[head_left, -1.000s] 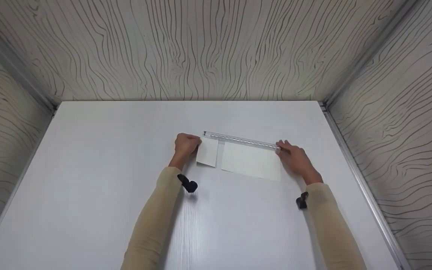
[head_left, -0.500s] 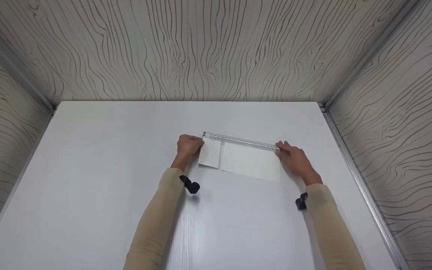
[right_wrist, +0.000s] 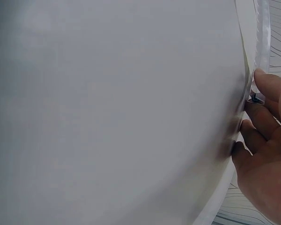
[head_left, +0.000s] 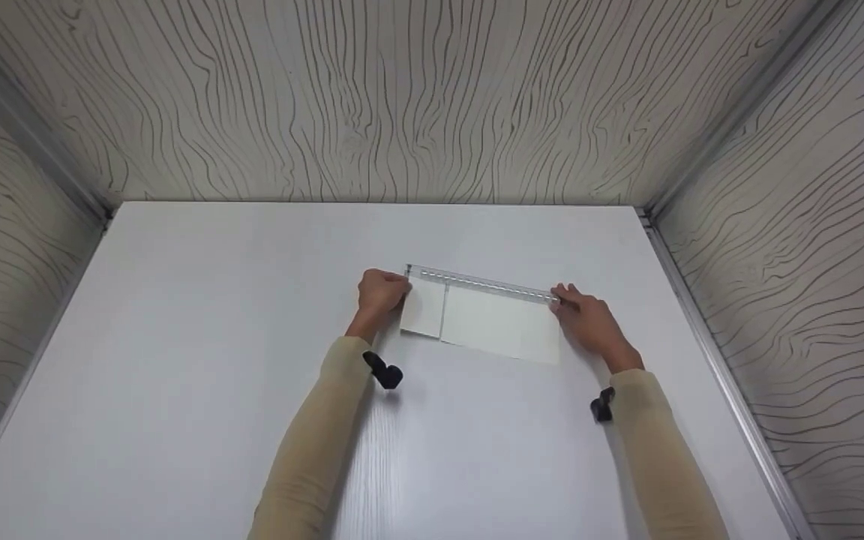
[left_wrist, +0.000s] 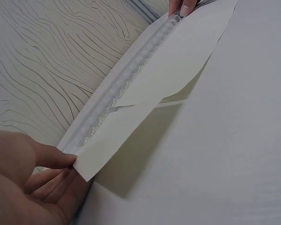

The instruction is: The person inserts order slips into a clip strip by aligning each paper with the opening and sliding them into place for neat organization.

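My left hand [head_left: 382,292] pinches the upper left corner of a small cream paper piece [head_left: 422,306] between thumb and fingers. In the left wrist view this piece [left_wrist: 114,145] is lifted at the front and casts a shadow. Right beside it is a larger cream paper sheet [head_left: 502,322], with a narrow slit between the two. A clear plastic ruler [head_left: 488,284], with round holes and a wavy edge, lies along their top edges. My right hand [head_left: 593,322] pinches the ruler's right end; its thumb [right_wrist: 267,83] lies over the ruler and the sheet's corner is close by.
A white tabletop [head_left: 214,360] lies under everything. Wood-patterned panels [head_left: 402,97] close off the back and both sides. A metal rail [head_left: 732,390] runs along the table's right edge. Black wrist cameras [head_left: 385,371] sit on both sleeves.
My left hand has moved slightly right with the small paper piece. The gap between it and the larger sheet has narrowed to a thin slit. My right hand and the ruler have hardly moved.
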### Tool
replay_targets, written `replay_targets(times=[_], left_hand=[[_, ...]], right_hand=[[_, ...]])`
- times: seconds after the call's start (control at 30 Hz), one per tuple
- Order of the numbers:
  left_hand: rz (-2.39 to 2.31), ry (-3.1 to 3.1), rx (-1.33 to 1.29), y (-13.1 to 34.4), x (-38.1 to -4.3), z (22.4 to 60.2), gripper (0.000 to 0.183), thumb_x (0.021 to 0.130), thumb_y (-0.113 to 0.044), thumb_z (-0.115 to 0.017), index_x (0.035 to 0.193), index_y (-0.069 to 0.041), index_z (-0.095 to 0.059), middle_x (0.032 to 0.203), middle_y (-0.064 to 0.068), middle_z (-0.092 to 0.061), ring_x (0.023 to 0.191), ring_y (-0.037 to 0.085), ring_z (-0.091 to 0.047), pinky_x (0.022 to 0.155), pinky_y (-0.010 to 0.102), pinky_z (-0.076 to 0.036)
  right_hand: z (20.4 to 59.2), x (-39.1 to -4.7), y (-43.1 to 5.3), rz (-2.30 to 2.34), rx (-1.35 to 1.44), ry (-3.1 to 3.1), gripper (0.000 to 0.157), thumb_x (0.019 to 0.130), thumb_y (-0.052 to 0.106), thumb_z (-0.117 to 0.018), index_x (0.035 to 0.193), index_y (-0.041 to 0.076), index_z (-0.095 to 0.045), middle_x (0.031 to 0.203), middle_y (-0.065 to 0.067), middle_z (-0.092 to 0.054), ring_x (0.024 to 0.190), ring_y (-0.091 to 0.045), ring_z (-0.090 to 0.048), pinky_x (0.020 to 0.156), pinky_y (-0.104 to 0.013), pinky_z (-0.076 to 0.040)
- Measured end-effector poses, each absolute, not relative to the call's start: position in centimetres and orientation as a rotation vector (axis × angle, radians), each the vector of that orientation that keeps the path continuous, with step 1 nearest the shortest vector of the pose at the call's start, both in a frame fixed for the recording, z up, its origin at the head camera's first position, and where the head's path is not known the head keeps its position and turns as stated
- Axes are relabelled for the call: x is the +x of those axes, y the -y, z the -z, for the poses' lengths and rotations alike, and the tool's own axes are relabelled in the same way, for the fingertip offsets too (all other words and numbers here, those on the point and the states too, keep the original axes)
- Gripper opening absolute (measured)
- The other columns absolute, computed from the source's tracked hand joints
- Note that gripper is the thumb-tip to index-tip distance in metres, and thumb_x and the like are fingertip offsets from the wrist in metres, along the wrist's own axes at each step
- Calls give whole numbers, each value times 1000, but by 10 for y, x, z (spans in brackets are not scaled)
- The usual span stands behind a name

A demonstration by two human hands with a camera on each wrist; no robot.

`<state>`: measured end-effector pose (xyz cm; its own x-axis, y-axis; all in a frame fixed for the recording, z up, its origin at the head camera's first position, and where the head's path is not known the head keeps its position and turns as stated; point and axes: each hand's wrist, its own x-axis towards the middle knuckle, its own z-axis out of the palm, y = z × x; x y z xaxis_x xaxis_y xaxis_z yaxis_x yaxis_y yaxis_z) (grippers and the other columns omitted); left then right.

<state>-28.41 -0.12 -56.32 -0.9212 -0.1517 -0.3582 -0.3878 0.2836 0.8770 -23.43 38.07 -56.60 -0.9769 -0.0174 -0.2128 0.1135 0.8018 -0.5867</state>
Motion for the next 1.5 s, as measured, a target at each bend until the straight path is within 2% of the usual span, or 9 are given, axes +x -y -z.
replay_targets(times=[0.33,0.63,0.93,1.13,1.27,1.4,1.5], left_hand=[[-1656,-2355,-504,-4,-287,562,27,94,-12,-69,117,1,-76,116,16,-76,94,18,-69,81,29,-59],[-1618,-2442,-405,-5,-286,562,21,94,-11,-70,107,0,-80,109,16,-79,81,15,-64,68,23,-51],[-1605,-2466,-390,-5,-286,563,21,93,-11,-68,105,0,-81,99,13,-78,76,15,-62,64,22,-48],[-1595,-2473,-400,-6,-286,563,18,92,-11,-68,100,0,-80,89,7,-72,75,15,-58,61,22,-45],[-1599,-2477,-395,-7,-285,562,19,93,-10,-68,102,1,-80,97,11,-75,81,17,-61,65,23,-48],[-1617,-2479,-394,-8,-284,562,24,93,-10,-68,110,2,-79,115,17,-77,95,22,-67,79,29,-58],[-1613,-2496,-390,-8,-283,562,26,93,-11,-67,113,2,-78,118,19,-76,103,27,-70,87,34,-60]], right_hand=[[567,-234,-382,908,64,-2794,54,112,42,-47,161,20,-44,172,-6,-32,164,-33,-19,132,-59,-16],[567,-234,-382,924,70,-2776,54,111,42,-48,160,21,-45,173,-7,-31,164,-33,-19,131,-60,-16],[565,-234,-382,935,92,-2770,53,111,41,-49,160,21,-46,173,-7,-30,164,-34,-19,131,-60,-16],[567,-236,-382,925,78,-2774,54,111,41,-49,161,19,-44,172,-8,-30,164,-35,-19,131,-59,-16],[566,-235,-383,930,72,-2776,54,111,40,-50,161,18,-44,172,-9,-30,164,-35,-19,131,-59,-16],[567,-235,-383,928,76,-2777,54,111,41,-50,161,20,-44,172,-8,-30,164,-34,-19,131,-59,-16],[567,-235,-383,931,72,-2772,54,111,42,-49,161,21,-44,173,-7,-30,164,-33,-19,131,-59,-17]])
